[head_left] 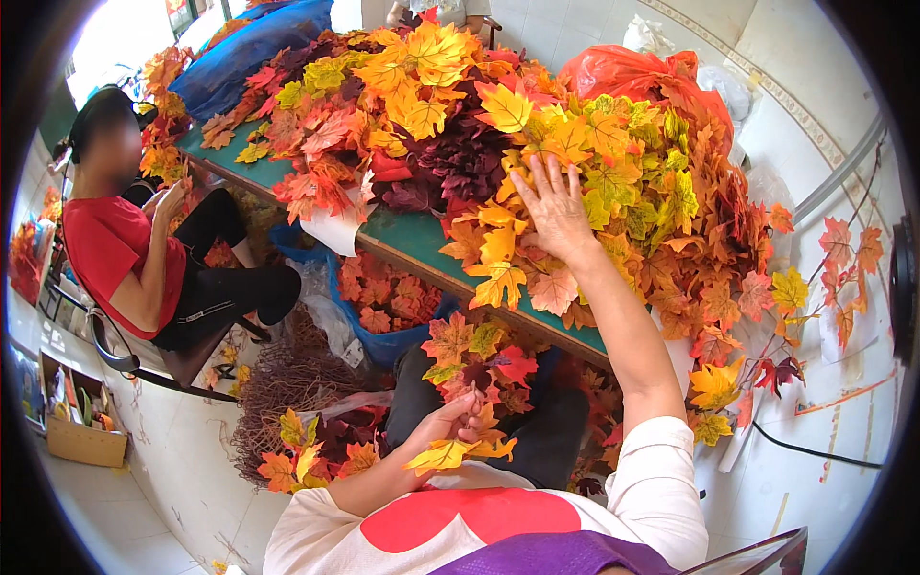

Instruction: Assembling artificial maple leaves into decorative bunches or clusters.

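Observation:
My right hand (554, 206) lies with fingers spread on a heap of artificial maple leaves (613, 172), over yellow and orange ones. The heap covers much of the green table (407, 244) and mixes orange, yellow-green and dark burgundy leaves. Above my lap, the fingers of my left hand (448, 420) are curled closed around a spray of artificial maple leaves. A yellow leaf (441, 456) of it hangs below the hand; its stem is hidden. More red and orange leaves (470, 350) show just beyond that hand, by the table edge.
A person in a red top (120, 244) sits at the left. Under the table is a blue bag (383, 340) of orange leaves. A bundle of thin brown stems (292, 383) lies left of my legs. A red plastic bag (642, 72) stands behind the heap; a leafy branch (805, 316) reaches out right.

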`<state>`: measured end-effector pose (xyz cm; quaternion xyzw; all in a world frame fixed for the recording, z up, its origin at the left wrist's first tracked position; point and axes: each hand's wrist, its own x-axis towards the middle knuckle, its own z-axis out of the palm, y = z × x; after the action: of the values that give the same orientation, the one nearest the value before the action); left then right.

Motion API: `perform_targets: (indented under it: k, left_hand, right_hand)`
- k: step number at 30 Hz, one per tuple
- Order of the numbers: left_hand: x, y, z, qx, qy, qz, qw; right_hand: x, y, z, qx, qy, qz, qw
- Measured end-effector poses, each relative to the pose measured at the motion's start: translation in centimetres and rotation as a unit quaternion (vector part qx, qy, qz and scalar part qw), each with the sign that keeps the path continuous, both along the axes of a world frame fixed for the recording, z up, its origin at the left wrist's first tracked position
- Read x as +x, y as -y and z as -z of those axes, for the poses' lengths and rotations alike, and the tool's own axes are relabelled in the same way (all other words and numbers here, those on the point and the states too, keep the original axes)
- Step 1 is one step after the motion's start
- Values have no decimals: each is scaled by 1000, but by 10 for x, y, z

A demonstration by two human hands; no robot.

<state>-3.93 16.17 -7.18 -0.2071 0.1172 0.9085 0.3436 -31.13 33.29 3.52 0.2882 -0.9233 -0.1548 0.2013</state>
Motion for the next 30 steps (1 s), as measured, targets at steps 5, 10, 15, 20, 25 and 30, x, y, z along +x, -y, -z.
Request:
perform_targets:
  k: [5,10,15,20,25,30]
  left_hand:
    - [-2,0,-1,-22,28,-6,999]
    - [-3,0,1,-6,17,-2,1000]
    - [-3,-1,-6,-51,35,10,998]
    - [-3,0,-14,-51,34,16,998]
    - [-2,3,-10,-44,34,15,998]
    - [-1,6,6,7,18,-14,1000]
  right_hand:
    - [-10,-14,6,13,-57,30,998]
    - [-23,-41,9,-5,-69,85,994]
    - [-24,-53,6,-9,-48,138,989]
    - [-28,-60,6,61,-116,187,974]
    - [-36,-66,8,40,-147,198,968]
    - [-44,-82,9,30,-135,200,970]
